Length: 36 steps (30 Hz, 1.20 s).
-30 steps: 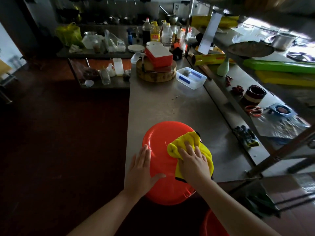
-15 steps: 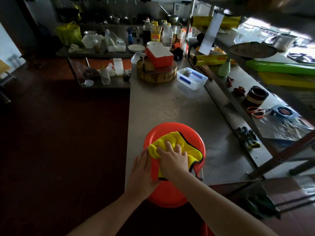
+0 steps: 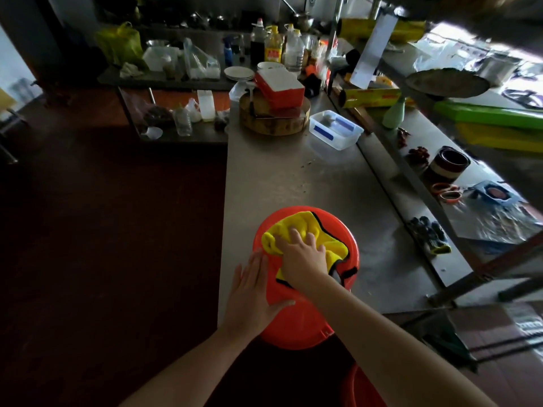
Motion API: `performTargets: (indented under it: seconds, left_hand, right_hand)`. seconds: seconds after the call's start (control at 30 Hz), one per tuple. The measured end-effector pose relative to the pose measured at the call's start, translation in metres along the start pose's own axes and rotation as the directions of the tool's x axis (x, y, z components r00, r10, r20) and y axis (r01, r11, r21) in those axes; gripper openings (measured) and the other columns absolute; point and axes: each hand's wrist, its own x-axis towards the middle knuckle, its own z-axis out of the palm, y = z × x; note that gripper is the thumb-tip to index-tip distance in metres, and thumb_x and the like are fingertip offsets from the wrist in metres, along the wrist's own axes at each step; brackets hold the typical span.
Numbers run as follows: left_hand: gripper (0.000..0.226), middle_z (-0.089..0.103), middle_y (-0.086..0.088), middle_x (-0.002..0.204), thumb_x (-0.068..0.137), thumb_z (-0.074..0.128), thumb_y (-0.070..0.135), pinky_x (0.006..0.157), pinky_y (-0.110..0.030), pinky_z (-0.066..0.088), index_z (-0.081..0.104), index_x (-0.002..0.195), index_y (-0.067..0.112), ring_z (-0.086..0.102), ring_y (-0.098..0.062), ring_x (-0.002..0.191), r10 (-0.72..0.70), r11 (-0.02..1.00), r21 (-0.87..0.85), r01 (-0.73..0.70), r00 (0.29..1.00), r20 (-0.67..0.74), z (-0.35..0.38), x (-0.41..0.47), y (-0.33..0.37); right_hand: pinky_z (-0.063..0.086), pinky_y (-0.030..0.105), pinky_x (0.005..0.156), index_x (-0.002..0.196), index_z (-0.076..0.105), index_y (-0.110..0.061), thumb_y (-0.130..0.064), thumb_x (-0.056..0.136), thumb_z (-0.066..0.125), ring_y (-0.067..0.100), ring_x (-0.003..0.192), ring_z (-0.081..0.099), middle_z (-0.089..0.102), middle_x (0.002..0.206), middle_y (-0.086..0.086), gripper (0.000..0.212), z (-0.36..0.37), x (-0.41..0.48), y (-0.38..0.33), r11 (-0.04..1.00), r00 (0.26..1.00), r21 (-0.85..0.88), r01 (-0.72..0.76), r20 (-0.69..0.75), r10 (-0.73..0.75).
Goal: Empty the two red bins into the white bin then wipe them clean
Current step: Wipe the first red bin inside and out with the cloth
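Grips wide, right hand (image 3: 302, 259) presses yellow cloth (image 3: 330, 237) onto overturned red bin (image 3: 293, 326), left hand (image 3: 249, 292) flat on it; second bin (image 3: 363, 389) cropped below.

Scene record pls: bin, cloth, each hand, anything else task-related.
bin: red bin, upside down at the near edge of the counter
cloth: yellow cloth, on the bin's upturned base
right: right hand, fingers spread, pressing the cloth
left: left hand, flat against the bin's side
other: second red bin, partly visible at bottom edge
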Motion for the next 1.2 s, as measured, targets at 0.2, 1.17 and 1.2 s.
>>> performTargets:
  seconds: [0.2,1.17,1.2]
  left_hand:
    - [0.106,0.008,-0.009,0.169,0.087,0.045,0.080,0.124,-0.046,0.015,0.019,0.159,0.007,0.006,-0.020,0.156,0.059,0.998,0.017,-0.058,0.996,-0.065,0.005,-0.009,-0.001]
    - [0.106,0.001,-0.011,0.169,0.091,0.033,0.083,0.124,-0.052,0.017,0.006,0.160,0.007,-0.002,-0.022,0.156,0.050,0.994,0.104,-0.046,0.998,-0.036,0.009,-0.002,0.001]
    - [0.104,0.003,-0.012,0.169,0.091,0.030,0.082,0.123,-0.051,0.017,0.008,0.160,0.007,-0.001,-0.023,0.156,0.051,0.993,0.106,-0.046,0.998,-0.046,0.009,-0.002,0.001]
  right_hand:
    - [0.030,0.062,0.108,0.149,0.027,-0.051,-0.024,0.094,0.051,0.038,0.148,0.011,0.008,0.165,-0.006,0.065,0.021,-0.062,0.021,1.000,1.000,-0.003,0.029,0.010,-0.029]
    - [0.025,0.056,0.117,0.148,0.032,-0.046,-0.048,0.100,0.043,0.039,0.154,0.006,0.018,0.167,-0.005,0.050,0.028,-0.046,0.037,0.998,0.999,0.065,0.006,-0.053,-0.003]
    - [0.025,0.055,0.118,0.149,0.031,-0.046,-0.048,0.100,0.043,0.039,0.154,0.007,0.018,0.167,-0.006,0.050,0.031,-0.054,0.037,0.999,0.998,0.049,0.005,-0.060,-0.002]
